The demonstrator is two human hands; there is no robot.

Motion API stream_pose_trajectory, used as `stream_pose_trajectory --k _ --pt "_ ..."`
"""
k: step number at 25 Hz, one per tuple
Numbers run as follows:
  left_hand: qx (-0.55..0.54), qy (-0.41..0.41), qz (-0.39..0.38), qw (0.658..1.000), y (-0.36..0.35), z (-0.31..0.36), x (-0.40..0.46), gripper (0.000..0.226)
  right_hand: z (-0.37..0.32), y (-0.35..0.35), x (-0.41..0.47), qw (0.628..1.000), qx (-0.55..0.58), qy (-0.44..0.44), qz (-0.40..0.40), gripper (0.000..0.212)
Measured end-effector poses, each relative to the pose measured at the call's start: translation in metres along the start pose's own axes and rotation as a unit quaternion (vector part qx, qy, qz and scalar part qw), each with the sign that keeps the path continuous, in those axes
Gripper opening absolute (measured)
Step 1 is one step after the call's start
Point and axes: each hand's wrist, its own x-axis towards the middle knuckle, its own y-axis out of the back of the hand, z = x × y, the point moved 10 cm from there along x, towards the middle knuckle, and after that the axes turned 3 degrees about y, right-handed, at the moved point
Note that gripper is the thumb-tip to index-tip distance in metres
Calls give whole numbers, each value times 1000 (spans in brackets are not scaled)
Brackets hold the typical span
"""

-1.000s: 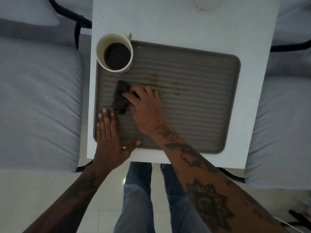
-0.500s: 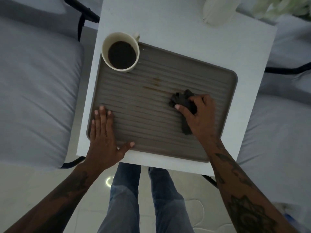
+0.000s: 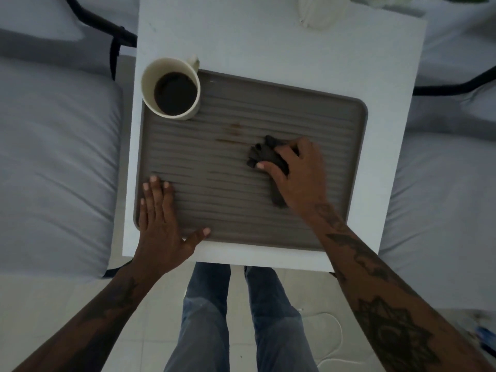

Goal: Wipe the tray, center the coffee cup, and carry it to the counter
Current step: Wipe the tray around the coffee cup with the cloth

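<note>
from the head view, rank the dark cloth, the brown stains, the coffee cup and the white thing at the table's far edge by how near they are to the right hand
1. dark cloth, under the right hand.
2. brown stains, mid-tray, to its left.
3. coffee cup, at the tray's far left corner.
4. white object, at the table's far edge.

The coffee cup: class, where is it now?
In the head view, the coffee cup stands on the far left corner of the tray, beyond the left hand.
</note>
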Motion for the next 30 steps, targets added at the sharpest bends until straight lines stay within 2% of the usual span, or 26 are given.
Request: stream_pose_trajectory --k 4,7,10,11,13,15,17,19,22,24,26,28,30 --pt "-2 -1 10 1000 1 1 0 125 64 40 -30 990 6 -132 52 49" --pt "-2 2 5 1000 0 0 0 125 31 20 -9 985 -18 -159 68 52" --pt "-2 9 4 1000 0 0 0 125 -62 -18 18 994 -51 -71 68 41" --pt "0 11 1 1000 0 -1 1 126 -94 -36 19 997 -63 -26 47 38" --pt "4 13 0 1000 -1 -2 1 126 -133 -64 8 996 -64 54 -8 45" --pt "3 13 8 1000 0 -2 1 125 -129 -72 -5 990 -68 114 -51 50" --pt "-4 10 18 1000 1 -1 1 123 -98 -64 -12 986 -71 127 -76 51" --pt "-9 8 23 1000 2 0 0 122 -55 -42 -14 995 -39 70 -63 50" --pt "-7 7 22 1000 2 0 0 122 -10 -14 -16 997 50 -54 -3 51" --pt "-8 8 24 1000 2 0 0 122 -9 -13 -14 988 87 -124 25 46" --pt "-9 8 25 1000 1 0 0 122 -30 -25 -4 985 74 -151 33 39" --pt "-4 9 23 1000 -1 -1 0 122 -70 -45 9 994 48 -91 24 32" --pt "5 9 23 1000 -1 -2 1 123 -111 -67 14 1000 16 18 5 32"
